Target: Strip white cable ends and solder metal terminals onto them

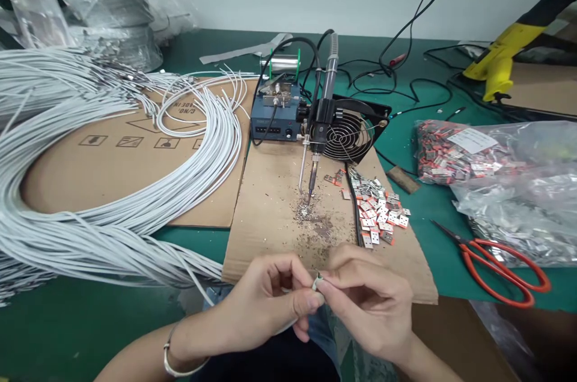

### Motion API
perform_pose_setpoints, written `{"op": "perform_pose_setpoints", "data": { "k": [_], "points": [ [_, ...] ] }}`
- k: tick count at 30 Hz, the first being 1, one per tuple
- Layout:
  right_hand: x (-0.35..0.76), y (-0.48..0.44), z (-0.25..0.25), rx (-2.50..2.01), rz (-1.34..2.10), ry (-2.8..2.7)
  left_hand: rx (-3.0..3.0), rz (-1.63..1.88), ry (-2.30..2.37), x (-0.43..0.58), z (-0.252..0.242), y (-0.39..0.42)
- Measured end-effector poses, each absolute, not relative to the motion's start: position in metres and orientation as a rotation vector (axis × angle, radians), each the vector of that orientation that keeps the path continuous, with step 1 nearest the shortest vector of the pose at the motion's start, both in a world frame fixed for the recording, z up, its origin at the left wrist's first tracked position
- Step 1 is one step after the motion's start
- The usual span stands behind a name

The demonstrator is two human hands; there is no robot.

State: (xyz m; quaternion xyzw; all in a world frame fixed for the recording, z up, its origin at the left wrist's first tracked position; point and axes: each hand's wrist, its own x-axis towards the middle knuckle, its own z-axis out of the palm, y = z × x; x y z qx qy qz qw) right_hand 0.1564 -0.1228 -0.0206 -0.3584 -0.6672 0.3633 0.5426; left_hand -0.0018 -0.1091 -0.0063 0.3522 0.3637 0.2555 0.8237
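Observation:
My left hand [274, 292] pinches a white cable [317, 283] near its end, between thumb and forefinger. Close against it, my right hand [369, 298] is closed on the tip of the same cable, where a small dark or green bit shows; the fingertips hide most of it. Both hands are just in front of the cardboard sheet's near edge. Beyond them an upright soldering iron [313, 175] points down at solder crumbs [305, 210] on the cardboard [261, 214]. Right of the iron lies a pile of USB plug pieces [381, 214], metal with orange parts.
Bundled white cables [180, 202] cover the left side. Behind stand a blue soldering feeder [276, 121], a solder spool [283, 63] and a fan [349, 134]. To the right are red-handled scissors [500, 268], plastic bags of connectors [469, 157] and a yellow heat gun [505, 57].

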Motion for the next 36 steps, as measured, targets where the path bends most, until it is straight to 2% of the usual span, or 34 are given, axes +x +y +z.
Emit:
{"op": "perform_pose_setpoints", "data": {
  "k": [7,15,18,23,29,36],
  "points": [
    [0.176,-0.127,-0.017,-0.866,0.798,-1.204,0.805,0.643,0.845,-0.010,-0.008,-0.105],
    [0.262,-0.073,0.001,-1.692,0.218,-1.852,0.963,0.778,0.881,-0.030,-0.005,-0.084],
    [0.273,-0.036,0.000,-1.756,0.245,-2.004,1.029,0.742,0.897,-0.030,-0.008,-0.073],
    [0.268,0.003,-0.010,-1.774,0.344,-2.166,1.072,0.447,0.870,-0.027,-0.005,-0.051],
    [0.271,0.010,-0.021,-1.768,0.477,-2.257,1.205,0.275,0.996,-0.021,0.001,-0.031],
    [0.272,0.011,-0.023,-1.745,0.628,-2.245,1.095,0.242,1.025,-0.014,-0.007,-0.013]
  ]
}}
